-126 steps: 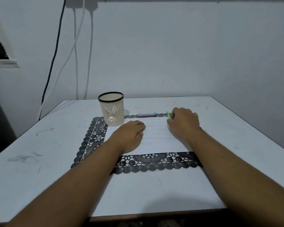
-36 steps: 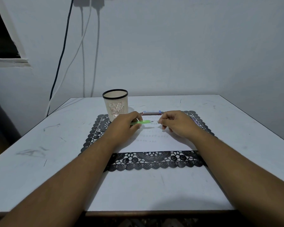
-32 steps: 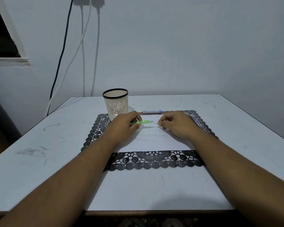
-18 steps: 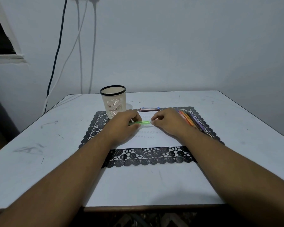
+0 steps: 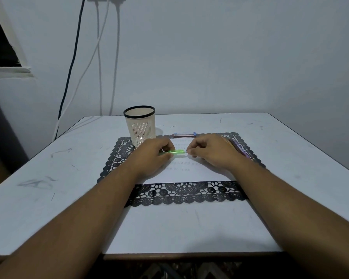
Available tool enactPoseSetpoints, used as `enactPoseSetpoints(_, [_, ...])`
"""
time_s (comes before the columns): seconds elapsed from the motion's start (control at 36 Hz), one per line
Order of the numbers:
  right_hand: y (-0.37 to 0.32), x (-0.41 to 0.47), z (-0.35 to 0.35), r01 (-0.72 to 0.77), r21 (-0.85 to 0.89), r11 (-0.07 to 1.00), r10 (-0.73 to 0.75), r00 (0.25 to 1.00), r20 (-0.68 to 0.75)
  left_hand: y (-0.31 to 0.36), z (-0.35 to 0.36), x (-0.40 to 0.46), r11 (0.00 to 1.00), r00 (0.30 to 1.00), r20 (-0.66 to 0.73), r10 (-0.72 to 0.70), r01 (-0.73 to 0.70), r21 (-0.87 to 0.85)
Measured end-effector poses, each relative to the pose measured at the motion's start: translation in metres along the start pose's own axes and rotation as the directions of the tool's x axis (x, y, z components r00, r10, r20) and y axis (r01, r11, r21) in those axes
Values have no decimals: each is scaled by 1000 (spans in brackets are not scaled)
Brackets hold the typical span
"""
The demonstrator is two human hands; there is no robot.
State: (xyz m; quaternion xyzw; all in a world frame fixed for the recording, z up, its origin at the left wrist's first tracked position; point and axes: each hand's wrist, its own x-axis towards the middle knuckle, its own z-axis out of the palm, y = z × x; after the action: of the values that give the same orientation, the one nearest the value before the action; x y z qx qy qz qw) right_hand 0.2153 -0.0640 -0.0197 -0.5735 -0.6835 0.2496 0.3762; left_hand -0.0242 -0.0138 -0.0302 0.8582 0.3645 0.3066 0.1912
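Item: green pen (image 5: 176,151), held level just right of and nearer than the mesh pen holder (image 5: 139,125), above the written sheet (image 5: 189,175) on the black lace placemat (image 5: 185,195). The left hand (image 5: 153,156) curls round its left end and the right hand (image 5: 212,152) pinches its right tip with bent fingers. Handling, as judged: to part cap or tip, pull straight along the barrel, left grip firm, clear of the capped pen (image 5: 184,134) and coloured pens (image 5: 238,147) right of the holder.

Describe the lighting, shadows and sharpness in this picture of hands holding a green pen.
Head view: dim, bluish, even light; the green pen between left hand and right hand is the brightest colour; soft shadows lie right of the pen holder and under the hands on the paper; the paper's writing is too faint to read.
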Motion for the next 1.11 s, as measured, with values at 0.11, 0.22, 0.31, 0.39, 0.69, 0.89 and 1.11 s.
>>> enactPoseSetpoints(0.11, [3, 0, -4, -6, -11, 1000, 5, 999, -36, -1, 0, 0, 1000, 1000, -2, 2, -2, -5])
enactPoseSetpoints(0.22, [4, -1, -6, -16, 15, 1000, 17, 999, -41, 0, 0, 0, 1000, 1000, -3, 6, -6, -6])
enactPoseSetpoints(0.31, [4, -3, -2, -6, 60, 998, 7, 1000, -22, 1, 1, 0, 1000, 1000, -3, 11, -11, 1])
enactPoseSetpoints(0.39, [3, -1, 1, 8, 47, 999, -7, 1000, -19, 2, 0, 1, 1000, 1000, 0, 18, -18, -2])
enactPoseSetpoints(0.69, [5, 3, -15, -81, -137, 987, 66, 992, -108, -3, -2, 2, 1000, 1000, -3, 7, -7, 30])
enactPoseSetpoints(0.89, [5, 2, -21, -144, -358, 922, 143, 989, -29, -2, -3, 3, 998, 1000, 6, 21, -21, 58])
enactPoseSetpoints(1.11, [8, 7, -12, -58, -392, 918, 57, 998, -16, 4, -4, 1, 989, 997, 37, 68, -72, 132])
